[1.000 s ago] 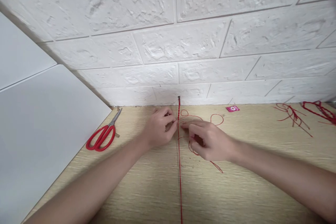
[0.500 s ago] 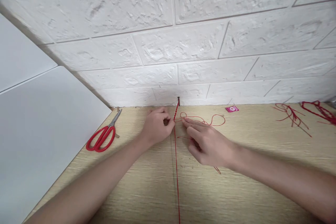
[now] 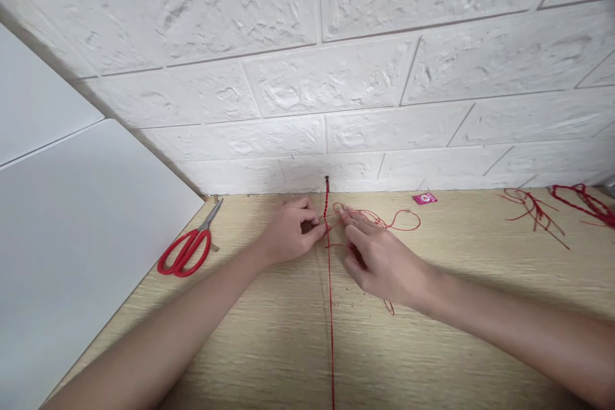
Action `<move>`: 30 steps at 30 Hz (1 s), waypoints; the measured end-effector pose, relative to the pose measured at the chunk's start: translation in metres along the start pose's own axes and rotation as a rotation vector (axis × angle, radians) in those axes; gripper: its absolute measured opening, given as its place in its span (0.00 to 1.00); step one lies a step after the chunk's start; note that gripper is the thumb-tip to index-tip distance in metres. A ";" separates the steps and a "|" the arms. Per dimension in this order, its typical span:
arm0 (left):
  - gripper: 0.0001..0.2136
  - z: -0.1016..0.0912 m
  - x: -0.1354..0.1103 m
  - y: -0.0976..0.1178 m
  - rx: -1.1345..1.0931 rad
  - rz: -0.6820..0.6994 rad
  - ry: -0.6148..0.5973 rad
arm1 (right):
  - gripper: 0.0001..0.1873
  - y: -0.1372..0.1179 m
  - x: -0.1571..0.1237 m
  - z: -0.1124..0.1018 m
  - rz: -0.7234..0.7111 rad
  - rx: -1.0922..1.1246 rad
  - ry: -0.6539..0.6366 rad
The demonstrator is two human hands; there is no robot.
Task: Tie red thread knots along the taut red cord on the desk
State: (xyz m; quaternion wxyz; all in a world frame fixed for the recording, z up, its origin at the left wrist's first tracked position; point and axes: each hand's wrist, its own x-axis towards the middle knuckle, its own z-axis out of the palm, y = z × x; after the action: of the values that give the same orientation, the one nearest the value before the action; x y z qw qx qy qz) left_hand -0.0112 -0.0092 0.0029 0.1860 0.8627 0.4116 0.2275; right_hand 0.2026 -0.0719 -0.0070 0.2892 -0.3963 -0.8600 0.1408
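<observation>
A taut red cord runs from a pin at the wall's foot straight toward me across the wooden table. Its top part near the wall is knotted into a short braid. My left hand is curled beside the cord on its left, thumb and forefinger pinching thread at the braid's end. My right hand is on the right side, its fingertips pinched on a loose red thread that loops over the table behind it.
Red-handled scissors lie at the left near a white board. A small pink packet sits by the white brick wall. Scraps of red thread and a red cord bundle lie far right.
The taut cord swung a little left and back to centre. My right hand has moved up toward the braid, and the loose loop has shifted rightward. My left hand stayed in place.
</observation>
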 end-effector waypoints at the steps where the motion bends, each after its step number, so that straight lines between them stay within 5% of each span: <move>1: 0.13 0.000 0.000 -0.001 -0.022 0.004 0.001 | 0.10 0.001 0.000 0.000 0.004 -0.003 0.014; 15: 0.05 -0.001 -0.001 0.004 -0.172 0.056 -0.057 | 0.09 0.006 0.003 0.003 0.044 0.077 0.077; 19: 0.07 -0.005 0.003 0.000 -0.426 -0.047 -0.037 | 0.08 0.006 0.003 0.003 0.042 0.083 0.064; 26: 0.12 -0.013 0.015 -0.016 -1.148 -0.355 0.252 | 0.09 0.007 0.006 0.001 0.044 0.048 0.033; 30: 0.11 -0.026 0.010 -0.016 -0.882 -0.332 0.142 | 0.09 0.008 0.006 -0.001 0.060 0.036 0.010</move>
State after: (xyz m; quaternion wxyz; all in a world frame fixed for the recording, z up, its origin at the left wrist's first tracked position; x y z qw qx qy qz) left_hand -0.0295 0.0121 0.0189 0.5396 0.6062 0.4200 0.4061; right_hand 0.2048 -0.0621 -0.0074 0.2962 -0.4174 -0.8435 0.1629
